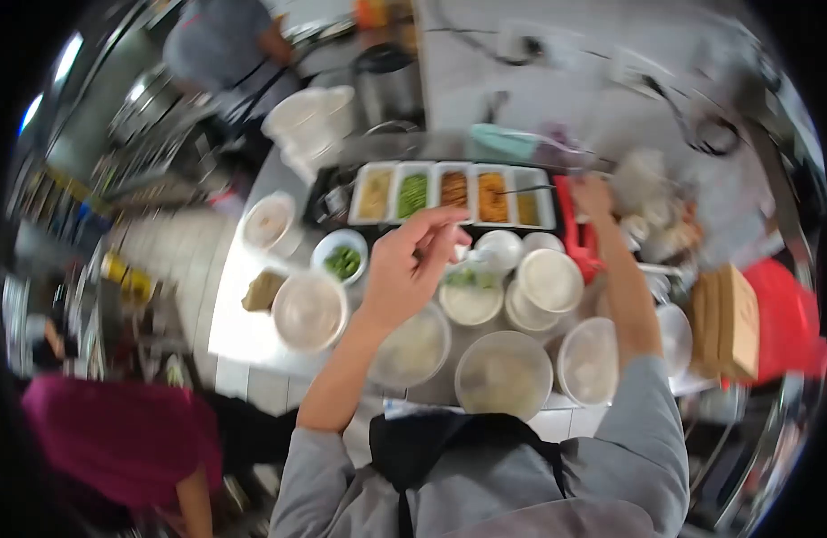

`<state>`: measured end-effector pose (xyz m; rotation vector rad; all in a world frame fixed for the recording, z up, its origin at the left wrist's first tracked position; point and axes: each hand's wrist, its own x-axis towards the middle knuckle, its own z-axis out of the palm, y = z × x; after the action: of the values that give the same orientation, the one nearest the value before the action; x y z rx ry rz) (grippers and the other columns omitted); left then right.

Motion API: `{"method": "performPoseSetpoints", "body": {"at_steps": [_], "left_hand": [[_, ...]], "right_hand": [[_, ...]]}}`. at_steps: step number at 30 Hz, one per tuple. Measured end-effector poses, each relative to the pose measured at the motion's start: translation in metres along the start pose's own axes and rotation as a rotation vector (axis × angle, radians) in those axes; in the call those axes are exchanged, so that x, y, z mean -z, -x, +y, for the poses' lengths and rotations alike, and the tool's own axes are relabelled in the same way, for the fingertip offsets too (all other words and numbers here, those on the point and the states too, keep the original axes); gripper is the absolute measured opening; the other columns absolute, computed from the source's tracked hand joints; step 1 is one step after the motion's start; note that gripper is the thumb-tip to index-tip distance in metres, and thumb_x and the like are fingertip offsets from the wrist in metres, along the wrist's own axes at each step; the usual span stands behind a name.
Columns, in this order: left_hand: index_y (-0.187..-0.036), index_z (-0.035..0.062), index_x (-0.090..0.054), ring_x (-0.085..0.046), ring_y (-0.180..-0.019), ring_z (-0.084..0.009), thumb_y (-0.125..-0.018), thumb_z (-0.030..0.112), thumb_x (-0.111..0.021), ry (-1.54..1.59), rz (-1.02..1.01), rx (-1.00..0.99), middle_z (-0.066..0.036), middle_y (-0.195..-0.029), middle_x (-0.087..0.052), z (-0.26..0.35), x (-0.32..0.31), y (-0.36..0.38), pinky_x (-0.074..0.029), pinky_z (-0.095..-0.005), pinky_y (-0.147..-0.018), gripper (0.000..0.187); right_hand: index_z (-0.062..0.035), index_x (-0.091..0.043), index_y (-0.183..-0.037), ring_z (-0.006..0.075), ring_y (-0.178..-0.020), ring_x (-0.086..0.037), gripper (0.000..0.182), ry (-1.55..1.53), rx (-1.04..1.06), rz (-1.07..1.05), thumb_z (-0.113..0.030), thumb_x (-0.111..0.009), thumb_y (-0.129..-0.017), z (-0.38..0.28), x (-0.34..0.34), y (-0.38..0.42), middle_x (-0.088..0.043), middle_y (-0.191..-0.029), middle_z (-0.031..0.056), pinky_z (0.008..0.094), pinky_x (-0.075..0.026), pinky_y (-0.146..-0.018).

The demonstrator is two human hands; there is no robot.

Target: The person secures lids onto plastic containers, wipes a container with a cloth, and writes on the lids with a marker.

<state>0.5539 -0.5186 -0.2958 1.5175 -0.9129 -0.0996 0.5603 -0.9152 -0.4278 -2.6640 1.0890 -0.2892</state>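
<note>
My left hand (411,267) is raised over the middle of the table, its thumb and fingers curled together in a pinch. Whatever sits between the fingertips is too small and blurred to name. Just right of it is a round white tub (471,303) with blurred green bits at its top. Behind the hand stands a black rack of white trays (452,193) holding chopped toppings, one with a spoon in it. My right hand (593,197) reaches to the far right, beside a red holder (578,235) and plastic bags (645,184). Its fingers are smeared by motion.
Lidded white tubs (550,280) and clear round containers (503,375) line the near side. A bowl of chopped greens (342,258) is at left. Cardboard boxes (727,321) stand at right. One person in maroon (122,439) is at lower left, another in grey (220,45) at upper left.
</note>
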Motion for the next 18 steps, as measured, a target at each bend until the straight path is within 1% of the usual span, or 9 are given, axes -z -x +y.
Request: {"method": "performPoseSetpoints", "body": {"at_steps": [3, 4, 5, 8, 11, 14, 15, 16, 18], "left_hand": [[-0.101, 0.0, -0.054, -0.054, -0.063, -0.0084, -0.089, 0.012, -0.045, -0.114, 0.251, 0.077, -0.007, -0.077, -0.06, -0.012, 0.036, 0.028, -0.043, -0.0206, -0.06, 0.019], [-0.101, 0.0003, -0.054, -0.056, -0.068, -0.0089, -0.09, 0.012, -0.044, -0.135, 0.329, 0.124, -0.008, -0.08, -0.06, -0.009, 0.05, 0.042, -0.044, -0.0212, -0.061, 0.019], [-0.103, 0.0007, -0.053, -0.057, -0.072, -0.0107, -0.089, 0.012, -0.045, -0.17, 0.333, 0.099, -0.008, -0.086, -0.06, -0.004, 0.052, 0.054, -0.044, -0.0225, -0.062, 0.02], [-0.115, 0.0021, -0.047, -0.057, -0.084, -0.0161, -0.087, 0.015, -0.047, -0.394, 0.162, -0.07, -0.009, -0.103, -0.057, 0.012, 0.019, 0.072, -0.045, -0.0283, -0.069, 0.03], [-0.121, 0.003, -0.041, -0.056, -0.09, -0.0181, -0.087, 0.019, -0.048, -0.528, 0.076, -0.068, -0.009, -0.109, -0.055, 0.024, 0.009, 0.076, -0.044, -0.0308, -0.076, 0.039], [-0.123, 0.0038, -0.039, -0.056, -0.094, -0.018, -0.089, 0.023, -0.044, -0.412, -0.033, 0.106, -0.011, -0.11, -0.055, 0.007, 0.043, 0.091, -0.042, -0.03, -0.08, 0.039], [-0.122, 0.0034, -0.04, -0.056, -0.094, -0.0182, -0.089, 0.024, -0.043, -0.362, 0.109, 0.059, -0.011, -0.109, -0.055, -0.006, 0.063, 0.098, -0.042, -0.0292, -0.08, 0.038], [-0.121, 0.0031, -0.041, -0.056, -0.095, -0.0184, -0.09, 0.024, -0.043, -0.315, 0.247, 0.008, -0.011, -0.108, -0.056, -0.017, 0.086, 0.101, -0.041, -0.0283, -0.08, 0.038], [-0.119, 0.0011, -0.043, -0.057, -0.092, -0.0188, -0.09, 0.022, -0.044, -0.21, 0.529, 0.155, -0.011, -0.102, -0.059, -0.034, 0.144, 0.099, -0.042, -0.0267, -0.079, 0.036]], "right_hand": [[-0.0053, -0.055, -0.091, 0.033, -0.074, -0.058, 0.031, -0.346, 0.311, 0.563, -0.034, -0.042, -0.087, 0.006, 0.027, 0.018, -0.06, -0.08, 0.0155, 0.0419, -0.044, -0.063], [-0.0046, -0.053, -0.089, 0.0288, -0.067, -0.056, 0.024, -0.328, 0.25, 0.579, -0.027, -0.044, -0.089, -0.025, 0.069, 0.059, -0.059, -0.077, 0.0144, 0.0369, -0.043, -0.06], [-0.003, -0.052, -0.088, 0.024, -0.062, -0.054, 0.021, -0.468, 0.416, 0.658, -0.022, -0.044, -0.089, -0.04, 0.089, 0.085, -0.057, -0.073, 0.0126, 0.0323, -0.042, -0.057], [0.0008, -0.05, -0.088, 0.0084, -0.062, -0.046, 0.026, -0.731, 0.754, 0.265, -0.023, -0.039, -0.091, -0.097, 0.129, 0.181, -0.052, -0.076, 0.0029, 0.022, -0.036, -0.051], [0.001, -0.045, -0.095, 0.0113, -0.068, -0.045, 0.035, -1.142, 1.059, -0.036, -0.033, -0.039, -0.09, -0.154, 0.12, 0.226, -0.05, -0.081, 0.0089, 0.0229, -0.036, -0.06], [0.0011, -0.045, -0.097, 0.0107, -0.069, -0.044, 0.028, -1.284, 0.955, -0.352, -0.024, -0.035, -0.093, -0.225, 0.112, 0.241, -0.049, -0.084, 0.0065, 0.0235, -0.037, -0.061], [0.0005, -0.046, -0.095, 0.0092, -0.071, -0.044, 0.028, -1.183, 0.942, -0.368, -0.024, -0.034, -0.093, -0.249, 0.106, 0.236, -0.049, -0.082, 0.0048, 0.0218, -0.037, -0.062], [-0.0015, -0.049, -0.087, 0.0041, -0.055, -0.041, 0.025, -1.311, 0.834, -0.404, -0.024, -0.04, -0.091, -0.281, 0.101, 0.237, -0.051, -0.068, 0.0013, 0.0188, -0.033, -0.048], [-0.0034, -0.047, -0.085, 0.0112, -0.055, -0.05, 0.032, -1.422, 0.621, -0.656, -0.033, -0.035, -0.092, -0.335, 0.079, 0.22, -0.052, -0.065, 0.0052, 0.0239, -0.038, -0.047]]}}
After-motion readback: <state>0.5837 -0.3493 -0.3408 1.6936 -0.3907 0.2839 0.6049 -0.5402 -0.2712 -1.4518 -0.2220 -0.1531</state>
